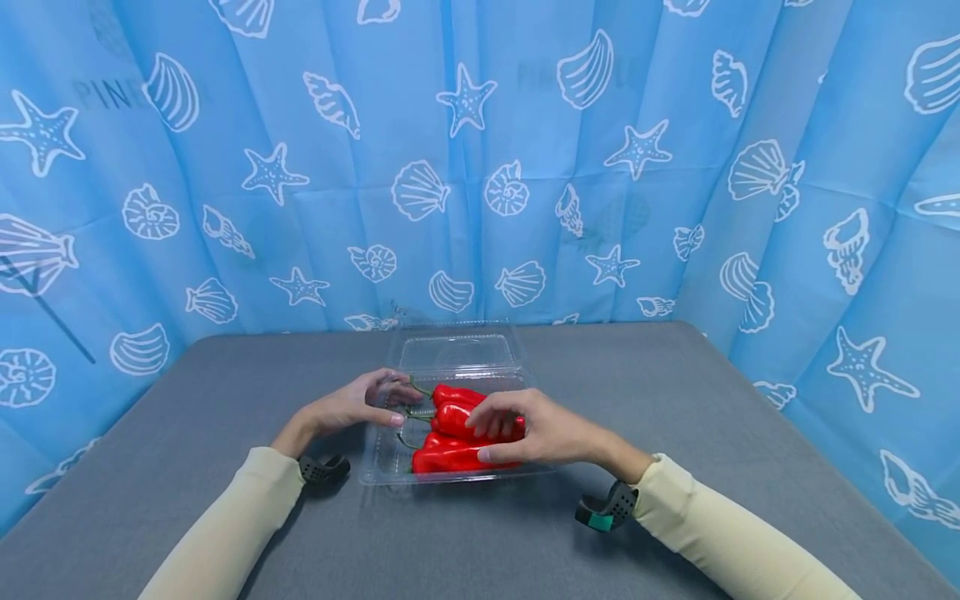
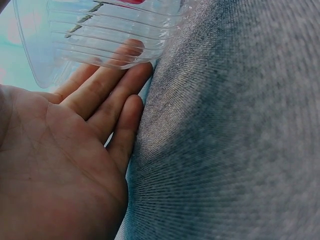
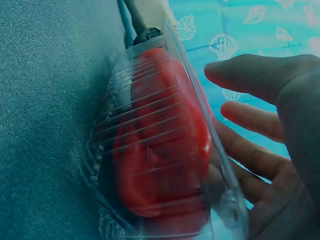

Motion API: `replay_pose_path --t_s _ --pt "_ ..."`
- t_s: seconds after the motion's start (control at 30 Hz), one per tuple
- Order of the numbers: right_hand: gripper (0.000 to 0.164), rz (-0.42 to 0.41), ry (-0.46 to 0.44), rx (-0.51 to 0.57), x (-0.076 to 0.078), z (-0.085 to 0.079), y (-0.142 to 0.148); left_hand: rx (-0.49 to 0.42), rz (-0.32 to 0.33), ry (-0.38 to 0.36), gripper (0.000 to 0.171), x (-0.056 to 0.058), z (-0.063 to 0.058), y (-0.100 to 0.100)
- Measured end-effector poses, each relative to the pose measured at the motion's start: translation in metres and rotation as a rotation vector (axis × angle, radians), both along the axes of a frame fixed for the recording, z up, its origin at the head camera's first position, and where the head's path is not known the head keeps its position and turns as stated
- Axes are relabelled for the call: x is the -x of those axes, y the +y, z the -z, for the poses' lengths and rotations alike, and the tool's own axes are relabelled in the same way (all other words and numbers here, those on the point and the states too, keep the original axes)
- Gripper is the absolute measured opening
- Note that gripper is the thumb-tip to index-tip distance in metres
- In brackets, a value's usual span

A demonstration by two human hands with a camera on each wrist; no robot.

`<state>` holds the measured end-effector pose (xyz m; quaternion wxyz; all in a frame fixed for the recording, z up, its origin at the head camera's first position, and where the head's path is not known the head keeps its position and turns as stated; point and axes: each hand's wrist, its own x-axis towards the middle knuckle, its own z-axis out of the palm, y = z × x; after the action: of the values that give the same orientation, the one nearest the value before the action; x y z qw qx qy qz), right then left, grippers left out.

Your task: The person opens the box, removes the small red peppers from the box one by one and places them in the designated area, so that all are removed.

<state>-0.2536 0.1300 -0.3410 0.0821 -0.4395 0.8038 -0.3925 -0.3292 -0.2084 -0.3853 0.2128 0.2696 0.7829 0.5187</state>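
The left hand [image 1: 352, 407] is flanking the left end of a clear container [image 1: 381, 454], its grip wide and fingers relaxed. Red peppers [image 1: 453, 419] are lying inside, stems pointing left; the hinged lid [image 1: 461, 350] is extending behind. The right hand [image 1: 553, 428] is arching over the peppers' right ends, thumb and fingers parted; contact cannot be told.
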Motion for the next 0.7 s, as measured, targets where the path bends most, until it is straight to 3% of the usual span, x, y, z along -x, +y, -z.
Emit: replay_pose_path --t_s 0.7 --pt "0.046 -0.105 -0.083 -0.144 -0.0013 -0.0048 0.0031 -0.010 0.017 -0.004 0.077 -0.0012 -0.0008 -0.0002"
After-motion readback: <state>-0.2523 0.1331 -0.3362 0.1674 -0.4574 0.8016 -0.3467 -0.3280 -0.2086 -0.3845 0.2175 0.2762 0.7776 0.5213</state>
